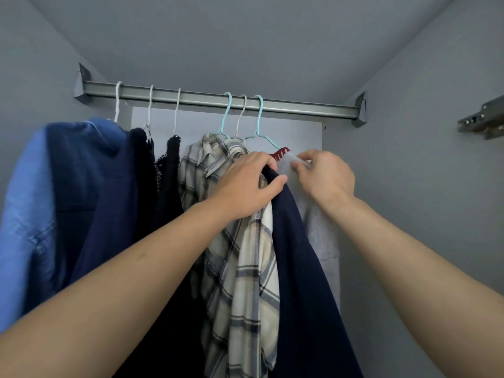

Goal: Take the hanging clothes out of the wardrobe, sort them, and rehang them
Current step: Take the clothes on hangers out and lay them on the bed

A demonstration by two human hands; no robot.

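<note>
**Wardrobe interior: both hands on the rightmost garments at the rail**

Grey wardrobe walls and ceiling, with a metal rail running across above both hands. Six hangers hook over it: white ones up and to the left of the left hand, two pale blue ones directly above the hands.

Left hand: fingers curled over, thumb pressed in, gripping the top edge of a navy garment. The navy cloth hangs straight down below that hand. Hand closed on fabric, not flat.

Right hand: just right of the left hand, nearly touching. Fingertips pinch a grey garment at its shoulder; the rest hangs below the wrist against the back panel. A dark red collar trim shows between the two hands, on the rightmost blue hanger.

Plaid shirt: touches the left hand's underside and hangs below and left of it.

Further left of the left forearm: two black knit pieces, then a dark blue garment and a lighter blue denim one.

Metal door hinge sits up and right of the right hand, on the side wall.
</note>
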